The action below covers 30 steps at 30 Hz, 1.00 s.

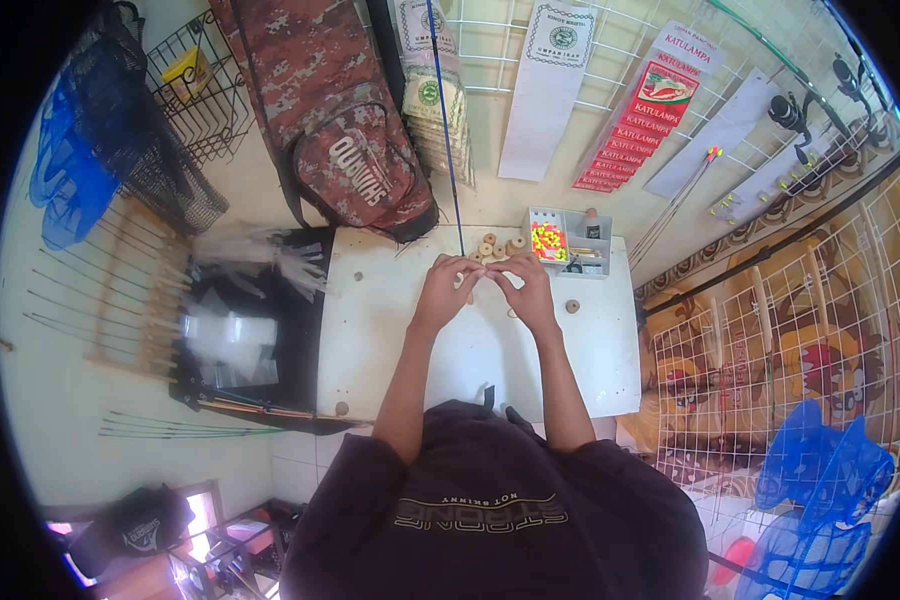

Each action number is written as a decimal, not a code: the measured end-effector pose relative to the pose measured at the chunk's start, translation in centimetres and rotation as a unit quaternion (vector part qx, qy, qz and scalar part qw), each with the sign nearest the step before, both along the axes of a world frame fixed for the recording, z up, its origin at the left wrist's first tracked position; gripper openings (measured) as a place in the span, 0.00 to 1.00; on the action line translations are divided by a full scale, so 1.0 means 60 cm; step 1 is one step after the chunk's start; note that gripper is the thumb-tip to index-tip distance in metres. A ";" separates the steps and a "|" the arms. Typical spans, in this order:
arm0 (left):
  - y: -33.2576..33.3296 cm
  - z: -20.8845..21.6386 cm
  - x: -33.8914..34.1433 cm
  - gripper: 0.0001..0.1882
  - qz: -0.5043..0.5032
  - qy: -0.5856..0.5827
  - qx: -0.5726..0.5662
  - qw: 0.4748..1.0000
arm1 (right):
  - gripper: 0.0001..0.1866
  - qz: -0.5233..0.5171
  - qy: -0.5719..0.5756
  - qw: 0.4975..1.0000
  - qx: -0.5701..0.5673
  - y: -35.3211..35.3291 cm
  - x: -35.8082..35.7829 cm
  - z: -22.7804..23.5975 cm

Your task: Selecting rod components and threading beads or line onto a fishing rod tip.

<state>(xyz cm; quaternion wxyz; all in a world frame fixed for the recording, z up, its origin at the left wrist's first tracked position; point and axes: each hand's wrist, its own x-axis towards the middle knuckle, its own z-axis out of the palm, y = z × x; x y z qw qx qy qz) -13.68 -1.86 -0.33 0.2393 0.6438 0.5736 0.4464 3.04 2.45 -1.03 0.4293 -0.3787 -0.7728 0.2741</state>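
My left hand [448,287] and my right hand [526,288] meet above the white table [380,320], thumbs and fingertips pinched together. Something tiny sits between the fingertips, too small to make out. Just beyond them lies a loose group of small round tan pieces with holes [487,247], like wooden rings or spools. A grey compartment box [595,270] stands to their right, with bright red and yellow small pieces [549,242] in one section. A thin dark blue rod [446,130] comes down from the top and ends visually near my fingers.
One brown ring [572,306] lies apart at the right. A camouflage bag [345,150] leans at the table's back left. Hanging packets [642,110] and fishing reels [790,112] line the wire grid behind. Blue nets [820,470] hang at the lower right.
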 end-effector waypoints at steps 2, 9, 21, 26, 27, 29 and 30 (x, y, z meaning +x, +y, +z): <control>0.000 -0.004 0.001 0.06 0.003 -0.017 -0.004 1.000 | 0.05 -0.007 -0.003 1.000 0.009 -0.001 0.001 0.001; -0.001 -0.010 0.007 0.07 0.023 -0.038 0.001 0.999 | 0.05 -0.034 0.044 0.998 0.000 -0.010 0.000 -0.012; -0.001 -0.006 0.004 0.05 0.003 -0.027 0.013 1.000 | 0.06 -0.039 0.033 0.998 0.038 -0.012 -0.006 -0.004; 0.000 -0.013 0.002 0.05 0.003 -0.035 0.010 0.999 | 0.08 -0.037 0.030 0.998 0.042 -0.016 -0.009 -0.005; 0.000 -0.013 0.002 0.06 0.004 -0.034 0.004 0.999 | 0.09 -0.037 0.030 0.998 0.042 -0.015 -0.010 -0.003; -0.001 -0.014 0.002 0.05 0.008 -0.042 0.010 0.999 | 0.09 -0.028 0.031 0.999 0.035 -0.017 -0.011 -0.002; -0.002 -0.014 0.001 0.06 0.011 -0.051 0.015 0.999 | 0.09 -0.020 0.031 0.999 0.027 -0.017 -0.012 -0.001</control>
